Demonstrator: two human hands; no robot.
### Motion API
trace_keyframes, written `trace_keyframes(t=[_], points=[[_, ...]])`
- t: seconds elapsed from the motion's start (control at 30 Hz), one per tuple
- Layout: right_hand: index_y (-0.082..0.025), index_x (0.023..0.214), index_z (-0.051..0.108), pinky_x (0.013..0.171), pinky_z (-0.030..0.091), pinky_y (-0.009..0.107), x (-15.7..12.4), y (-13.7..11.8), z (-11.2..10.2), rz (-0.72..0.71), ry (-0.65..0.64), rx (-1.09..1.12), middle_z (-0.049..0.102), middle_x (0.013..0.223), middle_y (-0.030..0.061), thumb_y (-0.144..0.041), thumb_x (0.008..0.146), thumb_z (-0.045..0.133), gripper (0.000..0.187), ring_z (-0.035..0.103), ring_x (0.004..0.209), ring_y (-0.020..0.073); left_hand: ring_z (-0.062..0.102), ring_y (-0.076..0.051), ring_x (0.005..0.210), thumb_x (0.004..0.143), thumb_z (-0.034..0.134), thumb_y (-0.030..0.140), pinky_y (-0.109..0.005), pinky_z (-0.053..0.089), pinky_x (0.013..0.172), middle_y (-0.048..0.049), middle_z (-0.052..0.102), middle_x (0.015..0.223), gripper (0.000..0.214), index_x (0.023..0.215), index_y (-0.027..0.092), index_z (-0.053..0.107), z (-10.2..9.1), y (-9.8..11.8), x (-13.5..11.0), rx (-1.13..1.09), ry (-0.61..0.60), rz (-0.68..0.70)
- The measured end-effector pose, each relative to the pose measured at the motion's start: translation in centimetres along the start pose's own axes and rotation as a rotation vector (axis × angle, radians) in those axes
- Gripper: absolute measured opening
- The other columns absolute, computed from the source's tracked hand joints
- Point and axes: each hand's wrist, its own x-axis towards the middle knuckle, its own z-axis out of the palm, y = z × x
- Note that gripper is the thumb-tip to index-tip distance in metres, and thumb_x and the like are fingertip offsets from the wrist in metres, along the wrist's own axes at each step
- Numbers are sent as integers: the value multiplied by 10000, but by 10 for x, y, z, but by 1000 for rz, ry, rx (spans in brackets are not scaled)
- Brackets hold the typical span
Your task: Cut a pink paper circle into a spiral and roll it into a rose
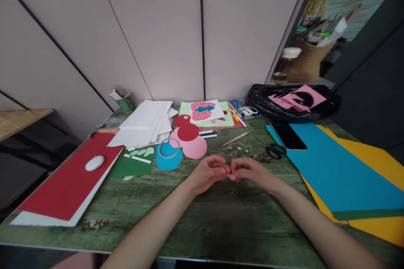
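Over the near middle of the table, my left hand (208, 175) pinches a small pink paper coil (227, 169). A loose pink tail of the same paper hangs between the hands. My right hand (252, 171) has its fingers closed at the end of that tail. The fingers partly hide the paper. Beyond my hands are overlapping pink paper circles (195, 147) and a red paper circle (188, 132). A roll of tape (169, 148) rests on blue paper circles (169, 162) to the left. A pointed wooden stick (235, 139) lies farther back.
Black scissors (275, 150) and a phone (288, 135) lie right, the phone on blue sheets (344, 172). Left are red sheets (69, 176) with a white oval object (95, 162), and white paper (143, 115). A pink-and-blue paper flower picture (203, 110) lies behind, near a black bag (261, 101).
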Motion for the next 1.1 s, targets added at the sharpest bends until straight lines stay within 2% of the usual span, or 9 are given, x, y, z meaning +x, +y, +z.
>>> trace_keyframes(t=[0.27, 0.6, 0.83, 1.1], points=[[-161, 696, 564, 616, 399, 228, -2, -2, 0, -20, -75, 32, 553, 676, -12, -226, 748, 540, 87, 501, 643, 115, 611, -118, 654, 586, 752, 162, -280, 483, 685, -7, 629, 683, 303, 837, 143, 584, -2, 1, -1, -40, -48, -28], [-165, 771, 549, 641, 399, 233, -4, -7, 1, -59, -99, -61, 520, 730, -1, -336, 827, 492, 189, 482, 687, 119, 610, -117, 664, 594, 748, 167, -267, 486, 675, 2, 621, 675, 309, 853, 153, 578, -3, 2, -1, -49, -25, -27], [-173, 799, 528, 638, 376, 226, -5, -8, 3, -102, -69, -109, 498, 746, -10, -346, 852, 459, 193, 461, 696, 115, 607, -111, 659, 595, 743, 148, -253, 488, 661, 2, 621, 675, 299, 844, 147, 578, -3, 3, -1, -49, -8, -9], [-190, 816, 516, 621, 350, 219, -8, -9, 7, -126, 15, -319, 510, 760, -16, -302, 878, 415, 163, 453, 701, 119, 613, -106, 684, 619, 727, 140, -247, 492, 676, -6, 633, 699, 274, 851, 145, 581, -4, 2, 0, -66, -5, 20]])
